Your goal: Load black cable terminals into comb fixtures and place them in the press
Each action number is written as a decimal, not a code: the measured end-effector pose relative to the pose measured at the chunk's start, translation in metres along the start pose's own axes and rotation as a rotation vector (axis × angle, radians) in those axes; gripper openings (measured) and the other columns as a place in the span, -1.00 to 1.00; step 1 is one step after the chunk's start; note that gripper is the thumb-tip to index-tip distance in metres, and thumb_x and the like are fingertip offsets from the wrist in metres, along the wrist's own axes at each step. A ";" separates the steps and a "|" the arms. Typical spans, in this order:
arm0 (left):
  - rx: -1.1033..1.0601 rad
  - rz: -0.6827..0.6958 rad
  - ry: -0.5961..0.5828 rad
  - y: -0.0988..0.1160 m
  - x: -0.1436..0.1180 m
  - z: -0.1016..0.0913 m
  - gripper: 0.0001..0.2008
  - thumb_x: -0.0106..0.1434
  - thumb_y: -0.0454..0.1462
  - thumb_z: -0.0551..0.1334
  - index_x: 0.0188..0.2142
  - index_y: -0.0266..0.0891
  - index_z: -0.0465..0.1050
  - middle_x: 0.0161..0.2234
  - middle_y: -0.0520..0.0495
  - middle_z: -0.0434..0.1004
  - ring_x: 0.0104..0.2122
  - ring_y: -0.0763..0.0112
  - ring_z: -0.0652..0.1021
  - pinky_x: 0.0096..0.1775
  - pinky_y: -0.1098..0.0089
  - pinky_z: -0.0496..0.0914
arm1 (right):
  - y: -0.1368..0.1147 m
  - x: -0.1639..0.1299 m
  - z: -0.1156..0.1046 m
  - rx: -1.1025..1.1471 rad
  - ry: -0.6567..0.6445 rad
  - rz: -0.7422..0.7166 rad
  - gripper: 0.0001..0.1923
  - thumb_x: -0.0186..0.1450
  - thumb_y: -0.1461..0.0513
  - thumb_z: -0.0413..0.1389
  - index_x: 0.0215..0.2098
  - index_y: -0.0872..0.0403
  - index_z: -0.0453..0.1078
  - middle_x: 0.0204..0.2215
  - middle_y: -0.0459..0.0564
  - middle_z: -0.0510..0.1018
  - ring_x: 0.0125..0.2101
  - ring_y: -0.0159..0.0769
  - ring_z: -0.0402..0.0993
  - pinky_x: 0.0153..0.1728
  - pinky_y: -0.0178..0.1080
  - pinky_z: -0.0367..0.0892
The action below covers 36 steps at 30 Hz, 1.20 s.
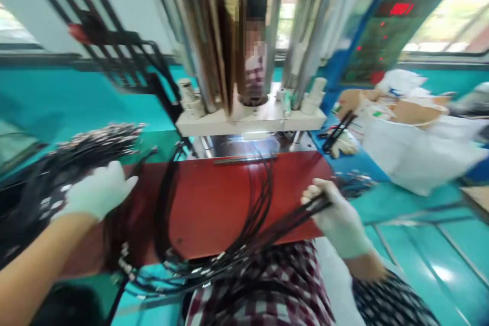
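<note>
My right hand (336, 216), in a white glove with bare fingertips, is closed around one end of a bundle of black cables (263, 237). The bundle sags across my lap, and thin strands of it curve up over the red board (214, 198). On the left, my gloved left hand (101, 188) is beside a large pile of black cables (42, 188) with pale and metallic ends. Its thumb stands apart from the fingers; motion blurs them, and I see nothing between them. Another dark cable bundle (164, 204) hangs over the board between my hands.
Behind the board stands a press machine with metal columns and a white plate (252, 123). A slotted black rack (122, 56) is at upper left. At right are a control panel (378, 25) with red lights, a white sack (416, 147) and a glove (344, 143). Someone sits beyond the machine.
</note>
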<state>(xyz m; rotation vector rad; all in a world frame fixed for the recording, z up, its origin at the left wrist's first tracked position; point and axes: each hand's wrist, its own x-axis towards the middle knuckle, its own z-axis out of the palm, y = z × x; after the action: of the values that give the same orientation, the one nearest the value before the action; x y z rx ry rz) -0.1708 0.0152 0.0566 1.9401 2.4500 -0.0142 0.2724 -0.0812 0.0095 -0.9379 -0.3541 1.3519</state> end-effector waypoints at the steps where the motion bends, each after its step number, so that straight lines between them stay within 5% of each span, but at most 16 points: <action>1: 0.073 0.068 0.084 0.016 -0.009 0.004 -0.52 0.30 -0.05 0.00 -0.01 -0.39 0.37 -0.19 -0.34 0.55 -0.23 -0.10 0.57 -0.17 -0.01 0.43 | 0.006 0.004 0.002 0.015 -0.025 0.092 -0.65 0.02 0.09 0.42 -0.40 0.05 0.40 -0.63 -0.19 0.36 -0.58 -0.41 0.29 -0.51 -0.28 0.30; 4: -0.356 0.443 0.044 0.084 -0.052 0.015 -0.54 0.30 -0.05 0.03 0.06 -0.24 0.37 0.10 -0.25 0.48 0.09 0.04 0.48 0.15 0.08 0.31 | 0.015 0.006 0.014 -0.062 -0.282 0.205 -0.58 0.07 -0.01 0.38 -0.28 0.08 0.43 -0.59 -0.12 0.47 -0.56 -0.34 0.41 -0.49 -0.25 0.34; 8: -0.820 0.865 -0.627 0.173 -0.116 0.027 -0.58 0.32 0.02 0.13 0.04 -0.16 0.38 -0.04 -0.11 0.58 -0.08 0.27 0.57 0.03 0.32 0.42 | 0.012 -0.007 0.034 -0.280 -0.620 0.128 -0.58 0.24 -0.04 0.25 -0.20 0.14 0.43 -0.38 0.05 0.62 -0.38 -0.28 0.55 -0.27 -0.20 0.41; 10: -0.900 0.919 -0.751 0.204 -0.136 0.037 -0.62 0.39 0.00 0.02 -0.12 -0.21 0.42 -0.30 -0.08 0.61 -0.28 0.31 0.58 -0.10 0.33 0.45 | 0.012 -0.012 0.041 -0.327 -0.518 0.020 -0.57 0.24 0.00 0.26 -0.10 0.14 0.39 -0.30 0.08 0.63 -0.31 -0.28 0.56 -0.22 -0.22 0.40; 12: -0.945 0.839 -0.656 0.221 -0.148 0.049 -0.59 0.42 -0.02 -0.07 -0.19 -0.22 0.42 -0.47 -0.05 0.54 -0.41 0.33 0.54 -0.18 0.32 0.44 | 0.016 -0.013 0.046 -0.245 -0.301 -0.054 -0.52 0.22 0.01 0.28 -0.04 0.08 0.29 -0.30 0.08 0.64 -0.33 -0.27 0.57 -0.27 -0.23 0.40; 15: -0.865 0.772 -0.502 0.225 -0.146 0.063 -0.61 0.41 -0.03 -0.05 -0.15 -0.19 0.43 -0.51 -0.03 0.52 -0.46 0.30 0.52 -0.25 0.31 0.42 | 0.024 -0.007 0.048 -0.029 -0.101 -0.024 -0.52 0.18 -0.01 0.31 -0.15 0.03 0.21 -0.30 0.07 0.64 -0.47 -0.34 0.49 -0.45 -0.32 0.31; 18: -0.731 0.883 -0.242 0.214 -0.107 0.064 -0.60 0.42 -0.05 -0.07 -0.16 -0.17 0.47 -0.34 -0.11 0.59 -0.30 0.24 0.56 -0.13 0.27 0.41 | 0.027 0.002 0.043 0.046 -0.165 0.064 -0.51 0.09 -0.01 0.38 -0.27 0.08 0.28 -0.30 0.07 0.62 -0.55 -0.47 0.35 -0.55 -0.40 0.16; 21: -0.439 0.703 0.158 0.206 -0.040 0.065 -0.56 0.44 -0.12 -0.11 -0.18 -0.27 0.49 -0.15 -0.28 0.54 -0.10 0.07 0.51 -0.02 0.14 0.35 | 0.025 0.013 0.034 0.092 -0.297 0.227 -0.54 0.06 0.02 0.41 -0.29 0.14 0.38 -0.40 0.03 0.58 -0.57 -0.50 0.26 -0.59 -0.42 0.08; 24: -0.147 0.641 0.148 0.209 0.015 0.073 -0.60 0.38 -0.07 0.04 -0.07 -0.30 0.49 -0.08 -0.31 0.49 -0.06 -0.04 0.47 -0.10 0.09 0.35 | 0.025 0.022 0.026 0.217 -0.384 0.429 -0.66 0.19 0.12 0.33 -0.18 0.14 0.42 -0.48 -0.07 0.50 -0.62 -0.55 0.11 -0.61 -0.44 0.03; 27: -0.091 0.741 0.063 0.217 0.035 0.081 -0.63 0.39 -0.08 0.06 -0.04 -0.24 0.49 -0.08 -0.23 0.49 -0.07 0.06 0.47 -0.10 0.19 0.34 | 0.029 0.027 0.022 0.309 -0.428 0.587 -0.85 0.29 0.23 0.22 -0.22 0.13 0.41 -0.48 -0.10 0.46 -0.65 -0.58 0.01 -0.63 -0.47 -0.01; 32: -0.043 0.803 0.036 0.213 0.019 0.078 -0.68 0.41 -0.19 0.03 -0.02 -0.27 0.47 -0.10 -0.22 0.47 -0.09 0.11 0.47 -0.06 0.23 0.32 | 0.033 0.023 0.027 0.242 -0.362 0.691 -0.85 0.16 0.34 0.29 -0.34 0.18 0.42 -0.48 -0.05 0.48 -0.58 -0.55 0.24 -0.62 -0.50 0.12; 36: 0.057 0.718 0.003 0.185 0.000 0.071 -0.69 0.39 -0.24 0.02 -0.06 -0.40 0.42 -0.13 -0.35 0.44 -0.14 0.02 0.50 -0.15 0.18 0.36 | 0.034 0.017 0.024 0.138 -0.329 0.663 -0.78 0.08 0.34 0.37 -0.38 0.17 0.42 -0.52 -0.07 0.47 -0.59 -0.56 0.25 -0.64 -0.52 0.09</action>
<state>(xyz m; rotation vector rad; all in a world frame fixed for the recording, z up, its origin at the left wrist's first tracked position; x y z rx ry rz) 0.0096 0.0568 -0.0134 2.7072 1.6284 -0.0712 0.2362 -0.0584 -0.0062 -0.7386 -0.1946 2.1229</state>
